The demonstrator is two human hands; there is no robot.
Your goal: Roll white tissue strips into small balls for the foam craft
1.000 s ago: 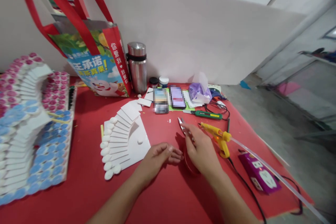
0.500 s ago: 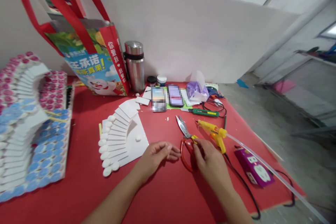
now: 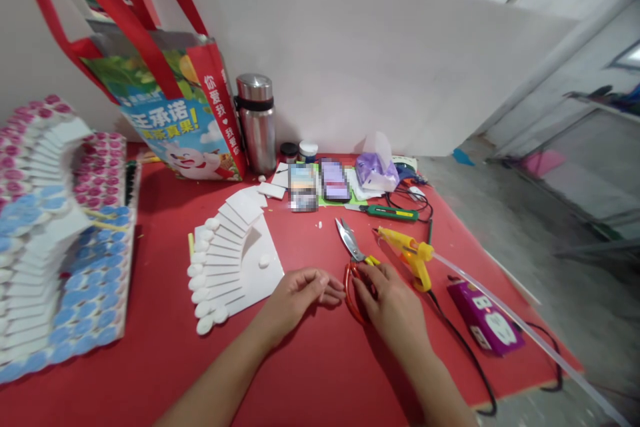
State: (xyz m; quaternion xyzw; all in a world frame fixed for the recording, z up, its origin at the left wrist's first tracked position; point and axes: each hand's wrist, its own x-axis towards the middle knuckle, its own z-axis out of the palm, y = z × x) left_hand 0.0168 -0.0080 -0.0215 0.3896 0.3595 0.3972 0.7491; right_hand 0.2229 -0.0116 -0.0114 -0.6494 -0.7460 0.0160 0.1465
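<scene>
Metal-bladed scissors [image 3: 349,240] with red loop handles lie on the red table, blades pointing away from me. My right hand [image 3: 387,290] is on them, its thumb and fingers closed about the handles and covering part of the loops. A small yellow piece shows by its fingertips. Just left of the handles, my left hand [image 3: 305,290] rests on its side, fingers loosely stretched and nothing visible in them. Beyond it lies a white sheet [image 3: 267,240] with a fan of white strips [image 3: 227,253], edged by white discs [image 3: 200,293]. One loose disc [image 3: 264,261] sits on the sheet.
To the right stand a yellow glue gun [image 3: 405,247] with a long clear stick and a purple box [image 3: 485,317]. A green-handled cutter [image 3: 390,212], phones [image 3: 334,180], tissues [image 3: 376,172], a steel flask [image 3: 257,127] and a bag [image 3: 175,120] are behind. Blue-and-pink disc work [image 3: 90,287] lies left.
My right hand has shifted slightly left, farther over the scissors' handles. My left hand and the scissors stay nearly in place.
</scene>
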